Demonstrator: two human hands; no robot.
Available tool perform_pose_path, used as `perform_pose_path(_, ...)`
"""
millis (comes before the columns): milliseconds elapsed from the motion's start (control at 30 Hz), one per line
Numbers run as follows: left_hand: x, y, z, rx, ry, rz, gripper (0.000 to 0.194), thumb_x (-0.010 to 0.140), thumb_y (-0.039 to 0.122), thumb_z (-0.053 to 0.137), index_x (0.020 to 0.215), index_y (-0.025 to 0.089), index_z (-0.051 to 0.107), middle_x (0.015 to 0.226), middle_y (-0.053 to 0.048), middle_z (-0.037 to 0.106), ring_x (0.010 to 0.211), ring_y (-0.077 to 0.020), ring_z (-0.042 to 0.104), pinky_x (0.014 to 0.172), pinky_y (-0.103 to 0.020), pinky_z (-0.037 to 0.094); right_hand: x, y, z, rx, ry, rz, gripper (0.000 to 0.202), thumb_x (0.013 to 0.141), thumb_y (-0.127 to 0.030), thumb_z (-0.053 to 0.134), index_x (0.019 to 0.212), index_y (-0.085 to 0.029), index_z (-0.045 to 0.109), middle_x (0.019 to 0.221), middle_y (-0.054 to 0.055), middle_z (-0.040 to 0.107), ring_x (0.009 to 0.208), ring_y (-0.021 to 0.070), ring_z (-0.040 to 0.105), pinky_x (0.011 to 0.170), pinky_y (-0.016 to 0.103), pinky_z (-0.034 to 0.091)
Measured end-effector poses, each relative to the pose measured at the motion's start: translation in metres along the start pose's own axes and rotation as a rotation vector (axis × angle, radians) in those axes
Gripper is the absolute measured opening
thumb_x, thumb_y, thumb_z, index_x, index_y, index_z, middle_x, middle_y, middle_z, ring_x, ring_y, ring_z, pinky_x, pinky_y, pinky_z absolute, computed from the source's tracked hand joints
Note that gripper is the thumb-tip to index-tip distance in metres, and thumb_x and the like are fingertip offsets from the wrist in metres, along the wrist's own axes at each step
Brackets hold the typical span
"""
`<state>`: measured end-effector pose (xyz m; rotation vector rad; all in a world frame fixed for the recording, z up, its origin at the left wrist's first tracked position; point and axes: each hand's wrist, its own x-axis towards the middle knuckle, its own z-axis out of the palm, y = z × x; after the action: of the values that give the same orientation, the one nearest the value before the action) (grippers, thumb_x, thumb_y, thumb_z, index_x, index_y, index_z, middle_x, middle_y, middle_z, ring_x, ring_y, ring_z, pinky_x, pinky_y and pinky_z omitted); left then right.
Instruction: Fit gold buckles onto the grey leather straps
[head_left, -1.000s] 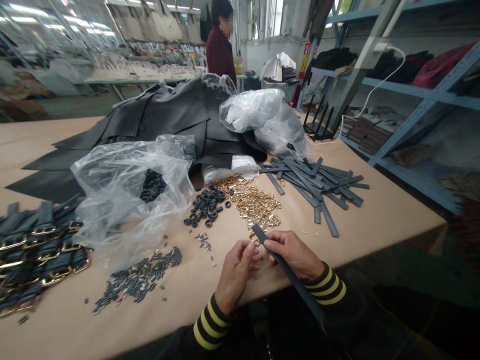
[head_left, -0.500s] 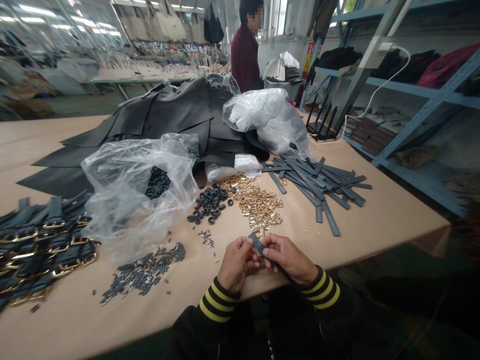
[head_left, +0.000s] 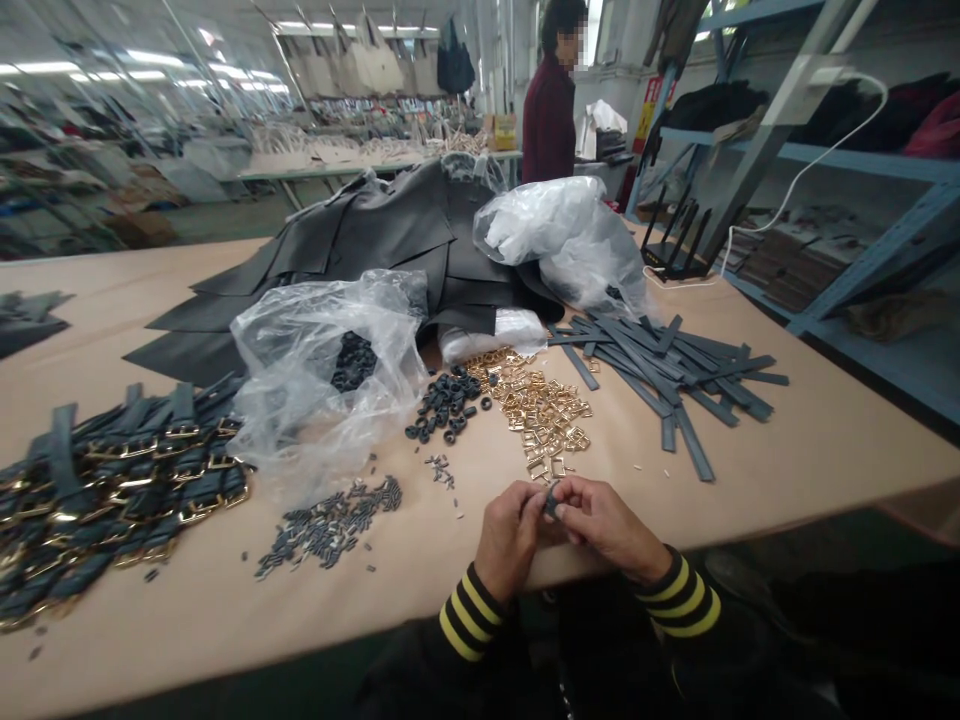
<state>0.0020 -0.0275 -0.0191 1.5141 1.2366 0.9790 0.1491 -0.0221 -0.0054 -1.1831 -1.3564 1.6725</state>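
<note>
At the table's front edge, my left hand [head_left: 510,535] and my right hand [head_left: 611,525] meet, both closed in a pinch on a dark grey strap [head_left: 552,499]. Only a small part of the strap shows between the fingertips; the rest is hidden. Just beyond my fingers lies a heap of gold buckles [head_left: 544,410]. Small black loops [head_left: 448,402] are piled beside the buckles, to their left. Many short dark pieces [head_left: 326,530] are scattered left of my left hand.
Loose grey straps [head_left: 667,365] lie at the right. Buckled straps [head_left: 120,490] are heaped at the left. Behind are a clear plastic bag [head_left: 300,350], dark sheets [head_left: 390,215], a white bag [head_left: 555,230] and a router [head_left: 679,250]. A person [head_left: 551,115] stands beyond the table.
The view has swung left, so the scene sits further right. My hands have turned the strap, and less of it shows between the fingers than before.
</note>
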Motion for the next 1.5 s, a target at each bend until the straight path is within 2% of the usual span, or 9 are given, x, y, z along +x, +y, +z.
perform_pose_path(100, 0.009, -0.003, -0.013, 0.084, -0.022, -0.018, 0.02, 0.083, 0.023, 0.039, 0.082, 0.016, 0.058, 0.072, -0.006, 0.062, 0.069, -0.0176, 0.058, 0.067, -0.029, 0.046, -0.004, -0.001, -0.005, 0.045, -0.029, 0.044, 0.012, 0.073, -0.025, 0.051, 0.074, -0.017, 0.042, 0.066, 0.0, 0.059, 0.044, 0.0058, 0.046, 0.042, 0.018, 0.034)
perform_pose_path(233, 0.034, -0.005, -0.049, 0.636, 0.311, 0.17, 0.025, 0.074, 0.006, 0.04, 0.093, 0.012, 0.055, 0.099, -0.014, 0.054, 0.098, -0.0237, 0.049, 0.085, -0.037, 0.04, -0.006, 0.004, -0.013, 0.061, 0.039, 0.136, 0.01, 0.074, -0.023, 0.049, 0.078, -0.018, 0.041, 0.056, -0.006, 0.05, 0.036, 0.0026, 0.031, 0.034, 0.014, 0.019)
perform_pose_path(333, 0.059, -0.009, -0.078, 0.903, 0.334, 0.119, 0.019, 0.077, 0.013, 0.041, 0.088, 0.013, 0.057, 0.094, -0.013, 0.053, 0.092, -0.024, 0.05, 0.082, -0.036, 0.04, -0.004, 0.007, -0.015, 0.054, 0.045, 0.165, 0.015, 0.077, -0.031, 0.048, 0.077, -0.017, 0.042, 0.053, -0.008, 0.042, 0.034, 0.0015, 0.024, 0.033, 0.014, 0.013)
perform_pose_path(533, 0.088, -0.03, -0.1, 0.926, 0.25, 0.066, 0.009, 0.071, 0.013, 0.05, 0.076, 0.017, 0.056, 0.081, -0.008, 0.055, 0.08, -0.023, 0.053, 0.073, -0.033, 0.042, -0.002, 0.01, -0.014, 0.056, 0.043, 0.15, 0.023, 0.079, -0.04, 0.047, 0.075, -0.017, 0.042, 0.054, -0.008, 0.042, 0.033, 0.0008, 0.023, 0.032, 0.014, 0.015)
perform_pose_path(767, 0.094, -0.028, -0.109, 0.769, 0.368, 0.047, 0.008, 0.075, 0.018, 0.046, 0.081, 0.016, 0.05, 0.079, -0.008, 0.056, 0.083, -0.0242, 0.054, 0.078, -0.039, 0.041, -0.001, 0.007, -0.012, 0.006, 0.017, 0.08, 0.028, 0.077, -0.042, 0.049, 0.071, -0.015, 0.043, 0.06, -0.002, 0.053, 0.044, 0.0052, 0.045, 0.043, 0.017, 0.036)
perform_pose_path(967, 0.068, -0.009, -0.091, 0.454, 0.276, 0.058, 0.017, 0.079, 0.031, 0.044, 0.085, 0.015, 0.048, 0.07, -0.003, 0.059, 0.064, -0.0156, 0.06, 0.062, -0.028, 0.047, 0.002, 0.001, -0.008, -0.108, 0.06, -0.01, 0.019, 0.082, -0.036, 0.043, 0.081, -0.017, 0.046, 0.058, -0.005, 0.047, 0.04, 0.0046, 0.033, 0.039, 0.017, 0.028)
perform_pose_path(1200, 0.051, -0.017, -0.045, -0.085, 0.137, -0.118, 0.015, 0.072, 0.029, 0.053, 0.075, 0.014, 0.053, 0.053, 0.003, 0.052, 0.046, -0.0092, 0.052, 0.044, -0.019, 0.042, 0.021, -0.008, 0.006, -0.279, 0.105, -0.173, 0.018, 0.083, -0.029, 0.044, 0.089, -0.014, 0.053, 0.056, -0.004, 0.047, 0.051, 0.0084, 0.044, 0.051, 0.02, 0.036)
perform_pose_path(1367, 0.05, -0.019, -0.044, -0.155, 0.065, -0.129, 0.022, 0.073, 0.032, 0.054, 0.083, 0.013, 0.056, 0.059, 0.0, 0.059, 0.053, -0.0112, 0.057, 0.051, -0.023, 0.047, 0.046, -0.01, 0.013, -0.336, 0.118, -0.28, 0.026, 0.082, -0.021, 0.042, 0.105, -0.016, 0.054, 0.06, -0.003, 0.052, 0.057, 0.0098, 0.051, 0.062, 0.023, 0.039)
perform_pose_path(1500, 0.041, -0.008, -0.045, -0.306, 0.043, -0.136, 0.025, 0.068, 0.029, 0.062, 0.085, 0.013, 0.052, 0.066, 0.0, 0.062, 0.058, -0.0107, 0.06, 0.057, -0.023, 0.049, 0.05, -0.011, 0.014, -0.372, 0.14, -0.308, 0.018, 0.081, -0.022, 0.045, 0.091, -0.015, 0.059, 0.061, -0.002, 0.053, 0.059, 0.0109, 0.051, 0.06, 0.023, 0.039)
